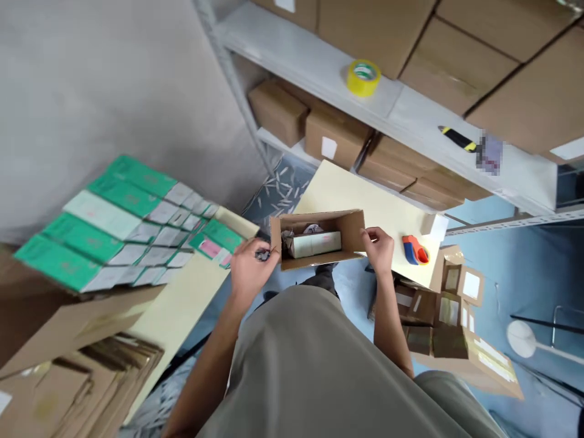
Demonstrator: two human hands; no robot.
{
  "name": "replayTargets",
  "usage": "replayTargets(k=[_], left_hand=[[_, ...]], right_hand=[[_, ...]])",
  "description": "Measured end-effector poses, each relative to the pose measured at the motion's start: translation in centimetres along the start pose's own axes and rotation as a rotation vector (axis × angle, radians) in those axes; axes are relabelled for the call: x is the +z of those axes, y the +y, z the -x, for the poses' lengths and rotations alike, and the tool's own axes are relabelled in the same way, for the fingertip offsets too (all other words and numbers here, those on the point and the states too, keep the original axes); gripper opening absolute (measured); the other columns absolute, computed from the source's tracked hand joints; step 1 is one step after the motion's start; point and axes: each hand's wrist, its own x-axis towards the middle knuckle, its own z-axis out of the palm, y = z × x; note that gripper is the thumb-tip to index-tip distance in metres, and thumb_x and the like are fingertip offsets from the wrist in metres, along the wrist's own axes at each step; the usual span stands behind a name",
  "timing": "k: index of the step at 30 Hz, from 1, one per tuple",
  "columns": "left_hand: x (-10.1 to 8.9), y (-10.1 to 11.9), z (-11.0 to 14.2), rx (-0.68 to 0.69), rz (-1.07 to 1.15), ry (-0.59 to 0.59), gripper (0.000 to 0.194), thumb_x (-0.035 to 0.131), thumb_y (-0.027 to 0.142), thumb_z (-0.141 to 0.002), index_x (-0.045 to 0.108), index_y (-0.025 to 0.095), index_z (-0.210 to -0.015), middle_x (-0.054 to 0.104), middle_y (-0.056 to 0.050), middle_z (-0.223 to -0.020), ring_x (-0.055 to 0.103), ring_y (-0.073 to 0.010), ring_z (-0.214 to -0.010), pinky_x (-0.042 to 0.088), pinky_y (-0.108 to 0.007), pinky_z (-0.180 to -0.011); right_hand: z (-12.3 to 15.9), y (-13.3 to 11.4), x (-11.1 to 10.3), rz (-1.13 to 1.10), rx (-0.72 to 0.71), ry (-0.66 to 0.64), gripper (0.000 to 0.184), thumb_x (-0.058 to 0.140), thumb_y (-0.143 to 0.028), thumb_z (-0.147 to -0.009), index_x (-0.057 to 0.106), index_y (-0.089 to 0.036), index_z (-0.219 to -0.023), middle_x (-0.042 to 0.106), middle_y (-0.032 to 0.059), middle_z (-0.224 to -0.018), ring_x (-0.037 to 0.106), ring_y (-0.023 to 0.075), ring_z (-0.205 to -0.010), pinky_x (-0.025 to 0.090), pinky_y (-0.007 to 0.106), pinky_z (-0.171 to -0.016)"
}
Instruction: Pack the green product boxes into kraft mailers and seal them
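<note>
An open brown cardboard box is held between both my hands above my lap. Inside it lies a pale green carton beside some crumpled packing. My left hand is closed on the box's left end, with something small and dark at its fingertips. On the right side my right hand has its fingers curled round the box's edge.
A pale yellow tabletop carries an orange-and-blue tape dispenser. Green and white cartons are stacked at left, above flattened cardboard. A grey shelf holds a yellow tape roll, a knife and brown boxes. Sealed boxes sit at right.
</note>
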Motion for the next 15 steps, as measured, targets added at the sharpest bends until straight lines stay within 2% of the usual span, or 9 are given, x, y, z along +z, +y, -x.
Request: replayTargets(k=[4, 8, 12, 15], left_hand=[[-6.1, -6.7, 7.5, -0.14, 0.098, 0.138, 0.019, 0.07, 0.035, -0.094, 0.064, 0.027, -0.077, 0.076, -0.002, -0.083, 0.074, -0.0257, -0.089, 0.06, -0.042, -0.093], [-10.9, -13.1, 14.4, -0.353, 0.102, 0.278, 0.018, 0.071, 0.036, -0.091, 0.066, 0.027, -0.076, 0.075, -0.002, -0.082, 0.072, -0.0255, -0.086, 0.061, -0.042, -0.091], [-14.3, -18.3, 20.9, -0.553, 0.168, 0.465, 0.021, 0.071, 0.041, -0.091, 0.069, 0.025, -0.077, 0.075, -0.002, -0.081, 0.071, -0.024, -0.084, 0.06, -0.039, -0.087], [-15.8, -20.9, 25.2, -0.668, 0.191, 0.612, 0.023, 0.072, 0.044, -0.089, 0.071, 0.024, -0.077, 0.076, -0.003, -0.082, 0.071, -0.0225, -0.082, 0.058, -0.037, -0.087]], right_hand=[[5.8, -6.1, 5.4, -0.062, -0.069, -0.111, 0.039, 0.069, -0.06, -0.09, 0.074, -0.022, -0.083, 0.078, 0.0067, -0.08, 0.069, 0.0221, -0.074, 0.058, 0.035, -0.075], [11.6, -11.3, 11.1, -0.082, -0.173, -0.284, 0.039, 0.071, -0.059, -0.09, 0.074, -0.022, -0.081, 0.078, 0.006, -0.079, 0.069, 0.0215, -0.073, 0.056, 0.035, -0.074], [15.9, -15.4, 16.9, -0.066, -0.31, -0.505, 0.039, 0.07, -0.06, -0.09, 0.073, -0.022, -0.081, 0.079, 0.006, -0.08, 0.07, 0.0218, -0.073, 0.056, 0.035, -0.075], [18.4, -18.1, 21.2, -0.056, -0.429, -0.663, 0.041, 0.069, -0.062, -0.092, 0.073, -0.023, -0.081, 0.08, 0.0057, -0.08, 0.072, 0.0221, -0.075, 0.057, 0.035, -0.076]])
